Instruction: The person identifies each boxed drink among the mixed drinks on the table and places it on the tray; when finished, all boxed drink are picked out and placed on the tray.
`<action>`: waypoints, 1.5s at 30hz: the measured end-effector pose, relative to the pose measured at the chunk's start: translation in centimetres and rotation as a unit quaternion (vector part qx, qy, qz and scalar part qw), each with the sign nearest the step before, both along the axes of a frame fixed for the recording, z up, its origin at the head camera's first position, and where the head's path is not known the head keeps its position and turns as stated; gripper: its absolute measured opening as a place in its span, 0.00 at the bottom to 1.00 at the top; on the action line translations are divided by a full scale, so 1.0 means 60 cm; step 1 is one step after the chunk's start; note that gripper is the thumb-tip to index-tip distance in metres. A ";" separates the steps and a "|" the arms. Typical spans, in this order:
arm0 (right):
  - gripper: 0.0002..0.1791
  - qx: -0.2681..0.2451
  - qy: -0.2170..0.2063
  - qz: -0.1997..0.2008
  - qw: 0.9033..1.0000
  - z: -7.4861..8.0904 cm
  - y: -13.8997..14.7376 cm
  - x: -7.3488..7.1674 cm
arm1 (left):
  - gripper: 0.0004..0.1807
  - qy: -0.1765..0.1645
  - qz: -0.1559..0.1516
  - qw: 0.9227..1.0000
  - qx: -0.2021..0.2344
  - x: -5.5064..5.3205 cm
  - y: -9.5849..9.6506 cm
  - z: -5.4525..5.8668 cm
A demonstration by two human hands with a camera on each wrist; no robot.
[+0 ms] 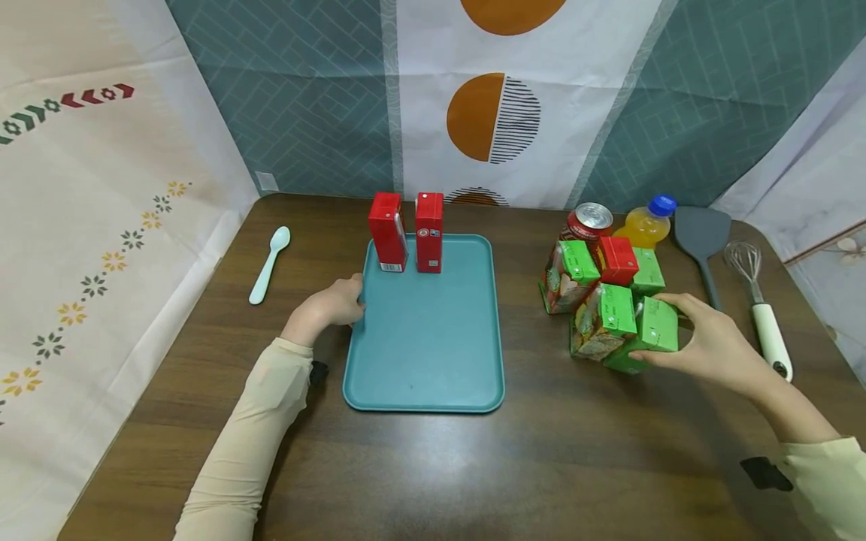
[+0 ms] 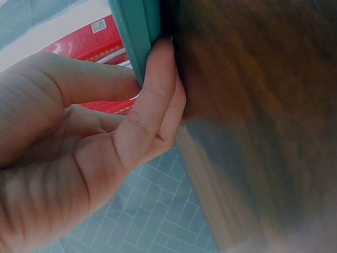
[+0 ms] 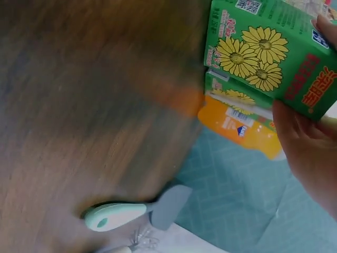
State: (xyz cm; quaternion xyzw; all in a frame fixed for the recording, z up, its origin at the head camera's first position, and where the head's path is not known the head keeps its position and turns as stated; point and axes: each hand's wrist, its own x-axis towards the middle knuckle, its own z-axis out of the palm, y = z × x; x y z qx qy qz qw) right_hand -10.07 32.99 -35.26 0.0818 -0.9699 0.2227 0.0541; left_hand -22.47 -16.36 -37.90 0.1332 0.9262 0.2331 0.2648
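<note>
At the left rim of the teal tray (image 1: 425,346), my left hand (image 1: 333,302) pinches the edge; the left wrist view shows the thumb on one side and fingers (image 2: 150,105) on the other. Two red drink cartons (image 1: 388,233) stand upright at the tray's far left. My right hand (image 1: 719,347) grips a green drink carton (image 1: 659,324) between thumb and fingers. Yellow flowers mark that carton's side in the right wrist view. Close beside it stand two more green-topped cartons (image 1: 617,308), a red-topped carton (image 1: 617,260) and another green carton (image 1: 647,272).
Behind the cartons are a red can (image 1: 590,220) and an orange drink bottle (image 1: 648,222) with a blue cap. A grey spatula (image 1: 704,233) and a whisk (image 1: 761,308) lie at the right. A pale spoon (image 1: 269,264) lies left of the tray on the wooden table (image 1: 433,481).
</note>
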 end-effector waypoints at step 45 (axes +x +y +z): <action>0.47 -0.303 0.110 0.123 0.939 0.111 -0.255 -0.030 | 0.31 -0.010 0.001 1.000 -0.002 -0.002 0.000 0.001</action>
